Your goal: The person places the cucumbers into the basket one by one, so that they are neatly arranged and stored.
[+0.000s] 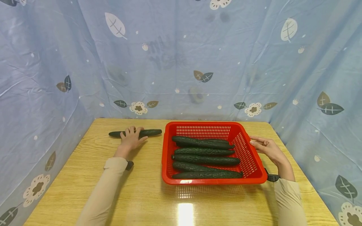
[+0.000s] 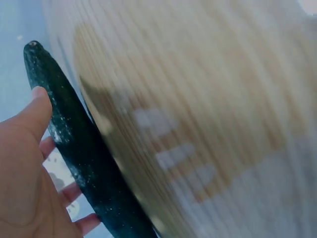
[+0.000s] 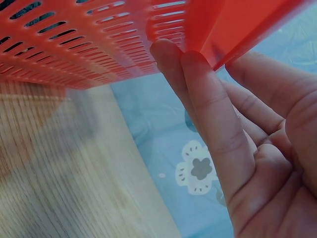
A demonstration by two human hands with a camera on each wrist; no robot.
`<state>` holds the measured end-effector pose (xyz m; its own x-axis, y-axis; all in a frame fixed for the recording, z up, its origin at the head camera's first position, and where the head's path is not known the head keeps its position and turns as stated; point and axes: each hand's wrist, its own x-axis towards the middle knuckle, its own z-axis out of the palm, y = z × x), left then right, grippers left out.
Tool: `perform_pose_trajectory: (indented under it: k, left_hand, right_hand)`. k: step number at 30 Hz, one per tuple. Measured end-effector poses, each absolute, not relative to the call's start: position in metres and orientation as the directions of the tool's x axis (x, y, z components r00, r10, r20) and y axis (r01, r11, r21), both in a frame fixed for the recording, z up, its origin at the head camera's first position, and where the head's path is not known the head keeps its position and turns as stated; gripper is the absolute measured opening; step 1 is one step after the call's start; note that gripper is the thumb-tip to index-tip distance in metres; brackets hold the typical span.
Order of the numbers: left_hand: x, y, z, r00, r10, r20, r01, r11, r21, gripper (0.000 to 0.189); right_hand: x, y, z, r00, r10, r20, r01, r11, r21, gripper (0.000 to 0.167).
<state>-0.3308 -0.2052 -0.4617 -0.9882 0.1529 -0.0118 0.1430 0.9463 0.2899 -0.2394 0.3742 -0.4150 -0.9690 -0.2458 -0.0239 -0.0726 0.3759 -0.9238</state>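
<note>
A dark green cucumber (image 1: 154, 132) lies crosswise at the back left of the table. My left hand (image 1: 130, 138) reaches over its middle and grips it, with the thumb on one side and the fingers round the other in the left wrist view. To the right stands a red plastic basket (image 1: 215, 181) with slotted walls. Several cucumbers (image 1: 206, 159) lie side by side in it, pointing left to right. At the basket's right rim, my right hand (image 1: 268, 150) pinches the edge; the right wrist view shows fingertips (image 3: 200, 62) under the rim.
The wooden table (image 1: 141, 201) extends under everything. A blue curtain (image 1: 175, 62) with leaf and flower prints hangs behind the table and along both sides. The basket's left wall is close to the gripped cucumber's right end.
</note>
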Motion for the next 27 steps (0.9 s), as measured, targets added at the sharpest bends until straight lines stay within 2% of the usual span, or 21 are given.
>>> perform_pose_trajectory:
  k: [9,27]
  left_hand:
    - [-0.337,-0.205,-0.463,-0.986,0.162,-0.038,0.145,0.950,0.276,0.059]
    - [-0.358,-0.211,-0.478,-0.980,0.184,-0.071,0.147,0.921,0.360,0.068]
  right_hand:
    - [-0.238,0.374,-0.415,-0.972,-0.234,-0.016,-0.079,0.390,-0.918,0.055]
    - [-0.239,0.374,-0.414,-0.975,-0.219,-0.026,-0.068,0.414,-0.908,0.056]
